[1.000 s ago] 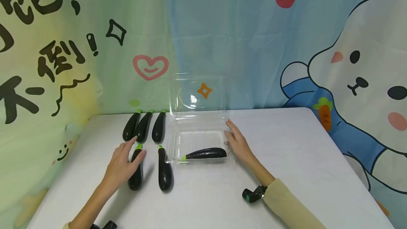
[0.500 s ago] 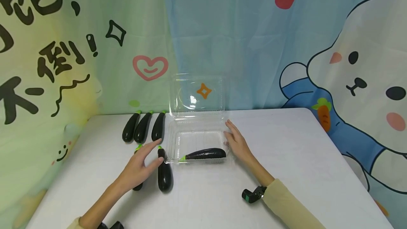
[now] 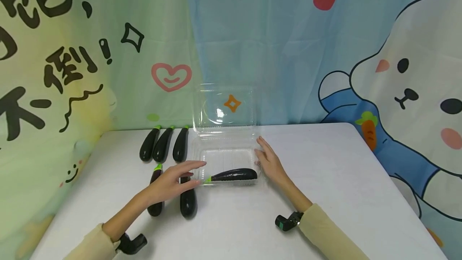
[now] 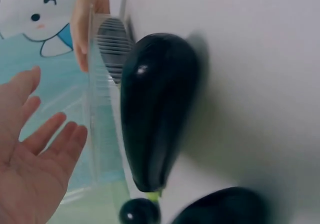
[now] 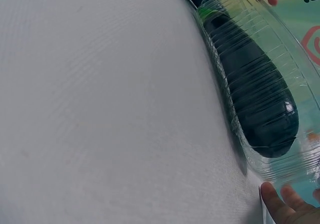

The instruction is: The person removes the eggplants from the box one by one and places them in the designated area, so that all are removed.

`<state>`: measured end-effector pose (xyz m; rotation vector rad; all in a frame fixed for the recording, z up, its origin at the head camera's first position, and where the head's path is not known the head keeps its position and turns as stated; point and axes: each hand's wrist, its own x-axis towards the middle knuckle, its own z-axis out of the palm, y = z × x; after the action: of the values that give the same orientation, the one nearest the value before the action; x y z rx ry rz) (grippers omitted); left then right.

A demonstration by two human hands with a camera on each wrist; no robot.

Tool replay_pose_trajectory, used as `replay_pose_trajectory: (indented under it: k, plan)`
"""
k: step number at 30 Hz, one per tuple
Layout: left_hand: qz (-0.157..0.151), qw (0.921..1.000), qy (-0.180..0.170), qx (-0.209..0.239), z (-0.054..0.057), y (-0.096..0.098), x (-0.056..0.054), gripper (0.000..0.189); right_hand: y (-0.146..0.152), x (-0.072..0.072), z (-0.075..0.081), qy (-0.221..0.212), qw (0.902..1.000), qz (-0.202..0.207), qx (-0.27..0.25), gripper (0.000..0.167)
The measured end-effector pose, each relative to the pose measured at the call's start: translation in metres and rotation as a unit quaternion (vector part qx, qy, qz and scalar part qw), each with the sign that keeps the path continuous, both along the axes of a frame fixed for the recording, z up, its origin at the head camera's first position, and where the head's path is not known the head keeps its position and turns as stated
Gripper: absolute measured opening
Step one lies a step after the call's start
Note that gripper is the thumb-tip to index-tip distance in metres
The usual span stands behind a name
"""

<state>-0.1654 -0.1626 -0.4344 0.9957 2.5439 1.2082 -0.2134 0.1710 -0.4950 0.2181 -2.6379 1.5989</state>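
Note:
A clear plastic clamshell box (image 3: 225,157) lies opened on the table, its lid (image 3: 223,109) raised at the back. Inside, along the front wall, is one black eggplant (image 3: 234,174) with a green stem end. My left hand (image 3: 173,181) is over the box's left edge, fingers extended and holding nothing; whether it touches the rim I cannot tell. Beneath this hand an eggplant (image 3: 188,202) lies on the table, partly hidden. My right hand (image 3: 270,163) rests its straight fingers against the box's right side. In the right wrist view, its fingertips (image 5: 272,196) are beside the box's end.
To the left of the box, three eggplants (image 3: 161,144) lie in a back row. Another eggplant (image 3: 155,208) lies in front of them, partly behind my left hand. A printed curtain (image 3: 288,51) hangs behind the white table (image 3: 325,171).
My left hand has moved right, from above the front-left eggplant, past the neighbouring one, to the box's left edge. My right hand and the box have stayed in place.

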Motion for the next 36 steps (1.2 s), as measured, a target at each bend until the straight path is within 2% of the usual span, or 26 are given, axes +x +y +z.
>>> replay_pose_trajectory:
  k: [5, 12, 18, 21, 28, 36]
  plan:
    - [-0.068, 0.9973, -0.017, -0.019, 0.005, 0.025, -0.025, 0.051, 0.000, -0.001, -0.001, -0.001, 1.0000, -0.002, -0.002, 0.050]
    - [-0.121, 0.9908, -0.041, -0.044, 0.000, 0.069, -0.046, 0.047, -0.002, -0.001, 0.000, -0.004, 1.0000, 0.001, -0.007, 0.050]
    - [-0.130, 0.9856, -0.078, -0.075, -0.009, 0.097, -0.059, 0.046, 0.000, 0.000, 0.000, 0.001, 1.0000, -0.005, -0.001, 0.050]
    - [-0.145, 0.9820, -0.086, -0.084, -0.013, 0.105, -0.063, 0.045, 0.001, -0.001, -0.002, 0.004, 1.0000, -0.004, 0.000, 0.050]
    - [-0.158, 0.9770, -0.078, -0.120, -0.021, 0.116, -0.071, 0.046, 0.001, 0.000, -0.002, 0.004, 1.0000, 0.004, -0.006, 0.050]
    - [-0.161, 0.9720, -0.063, -0.158, -0.022, 0.119, -0.071, 0.047, 0.000, 0.000, -0.001, 0.005, 1.0000, 0.003, -0.005, 0.051]
